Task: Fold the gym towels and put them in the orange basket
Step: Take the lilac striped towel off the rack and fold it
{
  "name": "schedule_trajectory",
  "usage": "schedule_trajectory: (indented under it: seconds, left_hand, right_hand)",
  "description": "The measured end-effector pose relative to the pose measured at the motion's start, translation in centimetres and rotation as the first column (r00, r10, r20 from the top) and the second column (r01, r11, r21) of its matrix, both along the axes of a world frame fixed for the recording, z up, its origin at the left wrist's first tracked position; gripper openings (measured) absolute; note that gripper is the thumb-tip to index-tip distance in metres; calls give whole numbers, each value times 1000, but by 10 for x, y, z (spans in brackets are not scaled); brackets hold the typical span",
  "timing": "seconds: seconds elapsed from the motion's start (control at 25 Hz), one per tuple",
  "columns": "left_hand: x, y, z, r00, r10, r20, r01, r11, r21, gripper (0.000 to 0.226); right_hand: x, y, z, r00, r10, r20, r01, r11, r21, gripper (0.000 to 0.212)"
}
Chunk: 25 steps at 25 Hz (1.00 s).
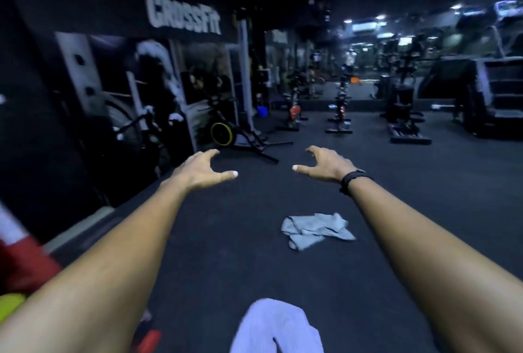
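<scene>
A crumpled grey gym towel (315, 229) lies on the dark rubber floor, below and between my outstretched arms. A second, pale towel (278, 327) lies bunched at the bottom edge of the view. My left hand (202, 169) and my right hand (325, 164) reach forward at about the same height, palms down, fingers spread and loosely bent, holding nothing. Both hands hover well beyond the grey towel and touch nothing. A black band sits on my right wrist. No orange basket shows near me; a small orange shape (354, 80) far at the back is too blurred to identify.
A wall with a large mural and lettering (181, 12) runs along the left. Exercise bikes (294, 111) and other machines (404, 115) stand at the back. Red and yellow objects (19, 270) sit at the left edge. A red item (150, 338) lies bottom left.
</scene>
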<state>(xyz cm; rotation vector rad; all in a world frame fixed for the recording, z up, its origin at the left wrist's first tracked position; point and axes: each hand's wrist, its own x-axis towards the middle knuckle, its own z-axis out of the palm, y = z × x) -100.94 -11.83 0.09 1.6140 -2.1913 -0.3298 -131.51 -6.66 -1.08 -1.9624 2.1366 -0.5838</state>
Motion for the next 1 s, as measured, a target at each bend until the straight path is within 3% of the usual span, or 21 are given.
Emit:
schedule_trajectory:
  seconds: [0.2, 0.48, 0.6, 0.76, 1.0]
  left_hand:
    - [212, 60, 36, 960, 272, -61, -273, 962, -19, 112]
    - [435, 170, 43, 795, 594, -124, -602, 797, -49, 104]
    - [500, 209, 40, 698, 702, -145, -712, 702, -29, 93]
    - [557, 242, 38, 592, 789, -164, -800, 601, 1, 103]
    - [623, 224, 31, 485, 854, -186, -870, 493, -5, 93]
  right_hand:
    - [187, -29, 37, 957, 279, 84, -275, 960, -55, 85]
    - [428, -29, 53, 801, 591, 96, -588, 807, -55, 83]
    - [510, -23, 57, 733, 674, 89, -673, 738, -49, 83]
    - [589, -25, 62, 645, 758, 94, -755, 652, -72, 81]
    - [682, -79, 60, 533, 844, 56, -837, 536, -109, 80]
